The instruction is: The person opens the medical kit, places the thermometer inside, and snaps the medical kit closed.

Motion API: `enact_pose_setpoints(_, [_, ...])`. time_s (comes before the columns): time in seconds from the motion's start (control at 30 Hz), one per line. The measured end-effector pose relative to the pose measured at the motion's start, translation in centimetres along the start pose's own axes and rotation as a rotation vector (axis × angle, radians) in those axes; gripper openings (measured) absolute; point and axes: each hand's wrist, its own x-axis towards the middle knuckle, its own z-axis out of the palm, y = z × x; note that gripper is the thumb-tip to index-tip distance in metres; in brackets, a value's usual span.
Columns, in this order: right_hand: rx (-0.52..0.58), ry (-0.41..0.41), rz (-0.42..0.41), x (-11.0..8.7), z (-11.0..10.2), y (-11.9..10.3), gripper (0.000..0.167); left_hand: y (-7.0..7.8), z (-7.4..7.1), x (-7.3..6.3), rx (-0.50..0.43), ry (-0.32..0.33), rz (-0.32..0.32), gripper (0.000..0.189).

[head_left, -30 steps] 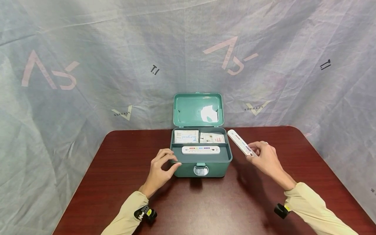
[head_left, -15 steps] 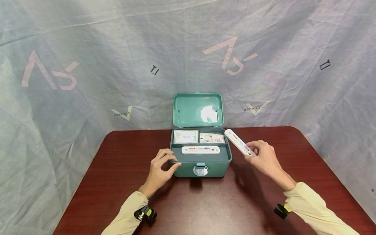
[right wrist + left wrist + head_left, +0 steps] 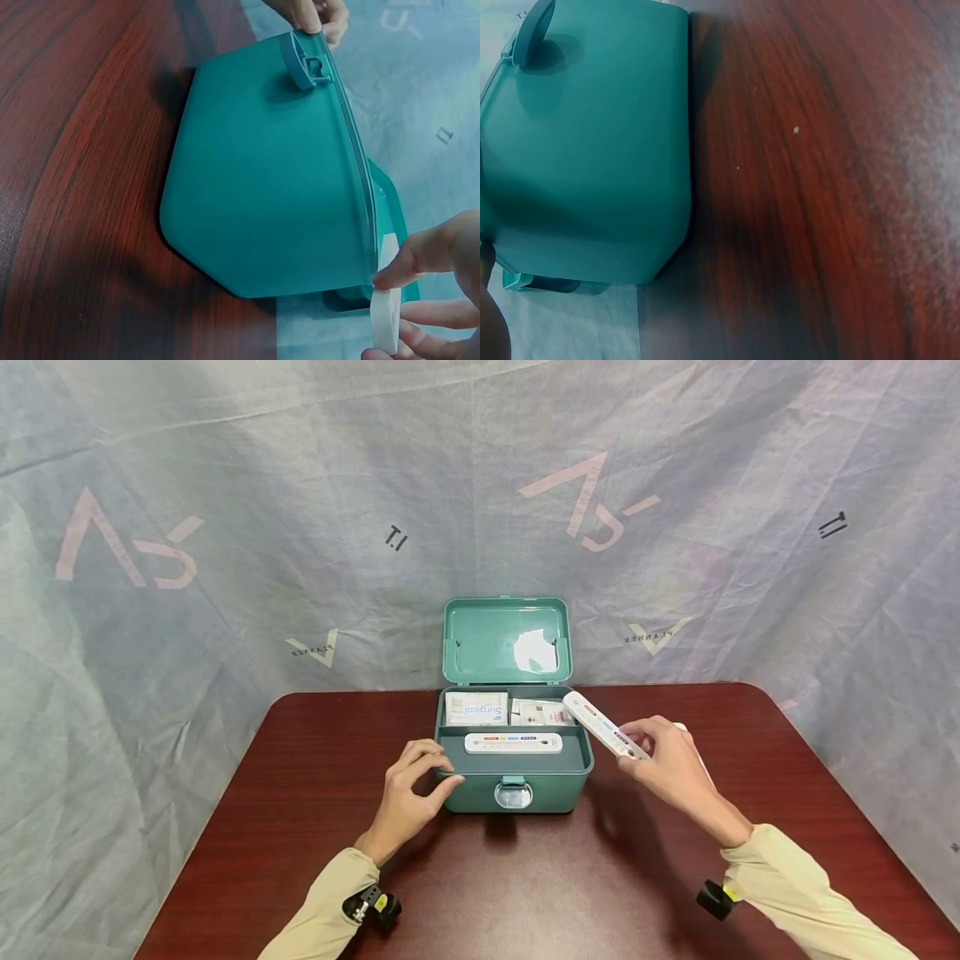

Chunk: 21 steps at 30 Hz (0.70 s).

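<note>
A green first-aid box [image 3: 514, 797] stands with its lid [image 3: 502, 639] raised. My left hand [image 3: 408, 793] pinches the front left corner of its rim, thumb outside. My right hand [image 3: 670, 760] holds a white strip thermometer [image 3: 600, 722] by its near end, between thumb and fingers. The strip slants up to the left, its far end over the box's right rim. Edge-on, this thermometer [image 3: 385, 319] shows beside the rim in the right wrist view. Another white thermometer [image 3: 513, 743] lies lengthwise in the front compartment.
The back compartments hold a packet marked Surgical [image 3: 476, 709] and smaller white packets [image 3: 536, 712]. A white edge [image 3: 701, 758] shows behind my right hand, mostly hidden. The box stands on a dark red wooden table [image 3: 517, 893], with a grey printed cloth [image 3: 345, 527] hanging behind.
My right hand has moved a little left with the thermometer, bringing its far end from beside the box to over the rim. The left hand has stayed still.
</note>
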Motion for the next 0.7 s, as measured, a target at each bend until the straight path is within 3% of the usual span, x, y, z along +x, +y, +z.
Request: enact_pose_setpoints(0.7, [0.040,-0.001,-0.062,0.3,0.9,-1.2,0.033,0.1,0.0,0.2,-0.001,0.004,0.010,0.027])
